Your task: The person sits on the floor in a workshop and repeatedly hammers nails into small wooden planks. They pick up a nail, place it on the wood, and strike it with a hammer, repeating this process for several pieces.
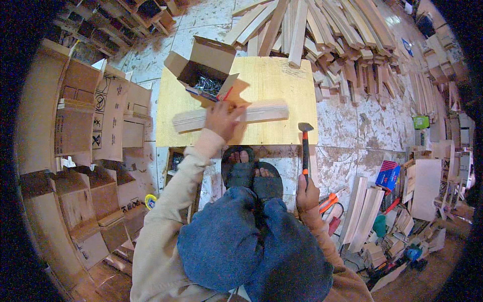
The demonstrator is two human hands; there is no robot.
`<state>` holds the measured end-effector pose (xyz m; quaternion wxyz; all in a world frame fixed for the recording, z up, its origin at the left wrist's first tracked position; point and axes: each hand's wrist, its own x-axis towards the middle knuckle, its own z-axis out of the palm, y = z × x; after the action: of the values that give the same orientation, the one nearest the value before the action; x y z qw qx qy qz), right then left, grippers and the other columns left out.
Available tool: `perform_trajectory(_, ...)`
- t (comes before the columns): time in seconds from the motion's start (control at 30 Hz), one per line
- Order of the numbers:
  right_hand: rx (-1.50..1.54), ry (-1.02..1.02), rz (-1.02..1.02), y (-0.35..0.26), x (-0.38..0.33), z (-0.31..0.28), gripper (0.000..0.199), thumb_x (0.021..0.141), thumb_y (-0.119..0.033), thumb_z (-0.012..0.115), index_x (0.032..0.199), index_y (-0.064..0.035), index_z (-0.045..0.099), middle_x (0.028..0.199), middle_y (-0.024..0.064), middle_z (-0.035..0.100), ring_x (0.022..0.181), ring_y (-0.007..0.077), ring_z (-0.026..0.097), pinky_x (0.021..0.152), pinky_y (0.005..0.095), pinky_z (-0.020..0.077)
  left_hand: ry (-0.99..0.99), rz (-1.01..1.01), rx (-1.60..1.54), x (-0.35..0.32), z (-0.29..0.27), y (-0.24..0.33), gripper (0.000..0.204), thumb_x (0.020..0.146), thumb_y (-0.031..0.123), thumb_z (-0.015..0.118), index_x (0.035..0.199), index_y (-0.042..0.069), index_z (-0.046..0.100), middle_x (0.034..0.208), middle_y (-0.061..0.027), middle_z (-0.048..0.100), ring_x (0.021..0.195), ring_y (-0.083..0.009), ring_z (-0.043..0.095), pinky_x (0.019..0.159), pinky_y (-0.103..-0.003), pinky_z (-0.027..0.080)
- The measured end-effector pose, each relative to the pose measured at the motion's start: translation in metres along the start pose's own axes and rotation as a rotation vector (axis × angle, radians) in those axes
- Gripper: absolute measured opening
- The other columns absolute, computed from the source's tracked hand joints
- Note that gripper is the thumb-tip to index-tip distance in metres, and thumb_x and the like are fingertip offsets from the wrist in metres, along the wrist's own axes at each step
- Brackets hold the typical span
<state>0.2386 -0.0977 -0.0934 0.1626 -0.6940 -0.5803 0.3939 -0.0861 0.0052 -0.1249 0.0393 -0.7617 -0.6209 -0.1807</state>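
Note:
A pale wooden strip (266, 111) lies crosswise on the yellow board (282, 133) in front of me; its left end looks layered. Over its middle is my left hand (223, 121), fingers apart and slightly blurred; whether it pinches anything small cannot be made out. My right hand (307, 194) is wrapped around the lower handle of a hammer (305, 146), head pointing away from me beside the board's right edge. Just beyond my left hand, an open cardboard box (214, 55) holds a heap of dark metal nails (207, 83). A thin red item (228, 93) sticks up at its near edge.
A large pile of wooden strips (322, 30) spreads beyond the board, one end overlapping its far edge. Cardboard-sided stacks (83, 110) line the left. On my right are orange-handled pliers (329, 203), upright planks (365, 216), a blue-red box (388, 175) and wood offcuts.

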Motion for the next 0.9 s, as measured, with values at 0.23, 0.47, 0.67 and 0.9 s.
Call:
perform_trajectory(0.23, 0.102, -0.019, 0.005, -0.047, 0.025, 0.003, 0.041, 0.096, -0.040, 0.046, 0.094, -0.0017, 0.061, 0.067, 0.0235, 0.060, 0.065, 0.0406, 0.062, 0.056, 0.0479, 0.0439, 0.232, 0.180, -0.142, 0.057, 0.063, 0.109, 0.016, 0.077, 0.018, 0.057, 0.091, 0.013, 0.062, 0.089, -0.0037, 0.057, 0.090, -0.0237, 0.055, 0.076, -0.040, 0.043)
perform_trajectory(0.47, 0.094, -0.029, -0.002, -0.045, 0.030, 0.000, 0.047, 0.096, -0.042, 0.043, 0.094, 0.0015, 0.061, 0.065, 0.0237, 0.058, 0.061, 0.0410, 0.059, 0.056, 0.0476, 0.0428, 0.235, 0.121, -0.571, 0.045, 0.045, 0.107, 0.022, 0.067, 0.005, 0.062, 0.088, 0.002, 0.058, 0.089, -0.0131, 0.056, 0.089, -0.0310, 0.055, 0.080, -0.040, 0.046)
perform_trajectory(0.67, 0.069, -0.087, 0.048, -0.028, 0.032, 0.010, 0.049, 0.096, -0.044, 0.042, 0.091, 0.0016, 0.060, 0.067, 0.0257, 0.059, 0.064, 0.0439, 0.059, 0.058, 0.0490, 0.0435, 0.714, -0.187, -0.354, 0.037, -0.037, 0.025, 0.016, 0.075, 0.004, 0.059, 0.091, 0.002, 0.057, 0.087, -0.0142, 0.058, 0.081, -0.0343, 0.058, 0.075, -0.040, 0.048)
perform_trajectory(0.9, 0.027, -0.080, 0.041, -0.035, 0.030, 0.006, 0.050, 0.096, -0.044, 0.041, 0.088, 0.0020, 0.059, 0.071, 0.0285, 0.059, 0.070, 0.0485, 0.059, 0.063, 0.0534, 0.0434, -0.606, -0.557, 0.015, 0.127, -0.045, -0.096, 0.026, 0.076, 0.005, 0.063, 0.102, 0.002, 0.066, 0.109, -0.0237, 0.062, 0.103, -0.0384, 0.061, 0.085, -0.043, 0.053)
